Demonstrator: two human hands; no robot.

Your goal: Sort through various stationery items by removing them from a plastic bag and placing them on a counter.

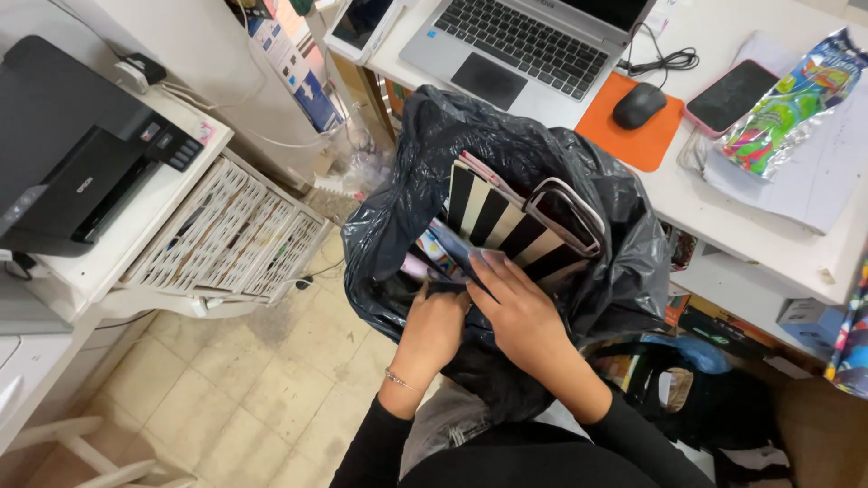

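Note:
A black plastic bag (pixel 592 194) stands open on my lap. Inside it lies a black-and-cream striped pouch (pixel 497 217) with a dark-rimmed flat case (pixel 568 213) on top, and some colourful packets (pixel 436 250) beside it. My left hand (pixel 432 333) reaches into the bag's mouth, fingers curled inside; what they grip is hidden. My right hand (pixel 515 303) rests beside it, fingertips on a dark flat item just below the striped pouch. A thin bracelet circles my left wrist.
A desk (pixel 696 194) at the top right carries a laptop (pixel 524 41), a mouse (pixel 639 105) on an orange pad, a phone (pixel 731 95) and a colourful foil packet (pixel 796 99). On the left, a black printer (pixel 77 149) sits on a white unit beside a white lattice basket (pixel 231 235). Tiled floor lies below.

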